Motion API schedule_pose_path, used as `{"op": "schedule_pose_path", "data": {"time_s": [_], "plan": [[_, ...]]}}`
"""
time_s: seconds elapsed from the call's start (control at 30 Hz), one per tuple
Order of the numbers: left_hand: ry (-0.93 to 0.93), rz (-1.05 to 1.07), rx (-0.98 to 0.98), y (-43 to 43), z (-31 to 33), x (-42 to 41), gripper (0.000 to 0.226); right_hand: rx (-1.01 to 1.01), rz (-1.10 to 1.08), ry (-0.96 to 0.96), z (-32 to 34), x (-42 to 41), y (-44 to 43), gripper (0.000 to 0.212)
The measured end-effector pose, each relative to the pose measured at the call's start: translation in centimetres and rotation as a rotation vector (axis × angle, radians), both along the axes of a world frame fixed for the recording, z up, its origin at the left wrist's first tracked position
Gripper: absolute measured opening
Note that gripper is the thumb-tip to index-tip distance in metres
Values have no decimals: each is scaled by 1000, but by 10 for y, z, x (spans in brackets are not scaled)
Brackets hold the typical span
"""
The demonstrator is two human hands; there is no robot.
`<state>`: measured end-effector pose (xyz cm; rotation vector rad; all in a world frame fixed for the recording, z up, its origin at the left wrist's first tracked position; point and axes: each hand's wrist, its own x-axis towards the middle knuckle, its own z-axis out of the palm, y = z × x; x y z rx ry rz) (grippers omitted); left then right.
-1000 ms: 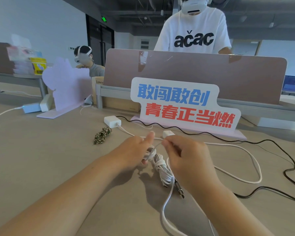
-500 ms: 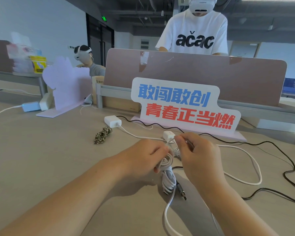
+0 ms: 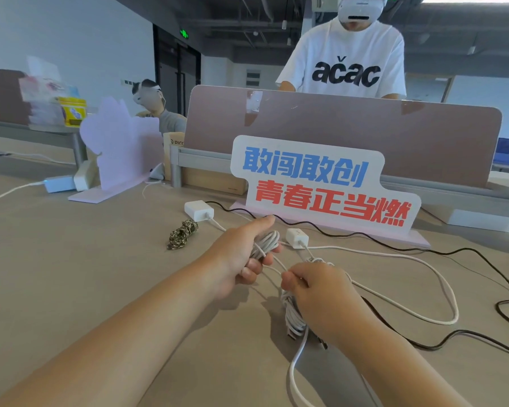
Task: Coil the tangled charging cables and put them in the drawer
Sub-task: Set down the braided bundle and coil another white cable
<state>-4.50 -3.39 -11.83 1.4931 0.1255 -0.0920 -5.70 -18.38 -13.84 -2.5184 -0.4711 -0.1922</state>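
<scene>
- White cable (image 3: 441, 292) is the one being wound: some of it sits as a small coil (image 3: 268, 240) in the left hand (image 3: 238, 257), just in front of the slogan sign (image 3: 321, 186).
- Left fingers (image 3: 254, 270) are curled round that coil, with the index finger stretched toward the sign. The right hand (image 3: 315, 289), further out from the sign, pinches a strand that leads into the coil.
- By my reading, the step in hand is coiling, with much left to do. A long slack loop lies on the bench (image 3: 71, 274) toward the sign's right end, and a wound white bundle (image 3: 291, 318) lies under the right hand.
- A small white adapter (image 3: 296, 237) just before the sign's base seems joined to this cable.
- The black cable (image 3: 423, 249) runs uncoiled along the sign's base.
- The next move probably calls for the right hand to draw in slack and lay another turn on the coil, keeping the strand clear of the bundle and the black cable.
- No drawer is in view.
</scene>
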Motion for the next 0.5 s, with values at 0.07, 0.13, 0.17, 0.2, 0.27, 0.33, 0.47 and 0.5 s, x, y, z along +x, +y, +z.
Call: {"op": "schedule_pose_path", "data": {"time_s": [0.07, 0.13, 0.17, 0.2, 0.27, 0.33, 0.47, 0.5], "plan": [[13, -1, 47, 2, -1, 1, 45, 6, 1, -2, 1, -2, 0, 32], [24, 20, 68, 2, -3, 3, 41, 14, 5, -16, 2, -3, 0, 31], [40, 21, 44, 2, -3, 3, 40, 10, 13, -16, 2, -3, 0, 30], [61, 11, 1, 3, -2, 3, 39, 5, 27, -10, 2, -3, 0, 29], [117, -29, -133, 5, 3, 3, 39, 7, 60, 19, 2, -3, 1, 27], [184, -66, -288, 10, 7, 3, 37, 12, 81, 38, 3, -4, 1, 26], [272, -85, -513, 21, 12, 6, 31, 12, 90, 36, 10, -4, 0, 29], [280, -80, -542, 25, 11, 8, 31, 6, 90, 35, 12, -4, -1, 30]]}}
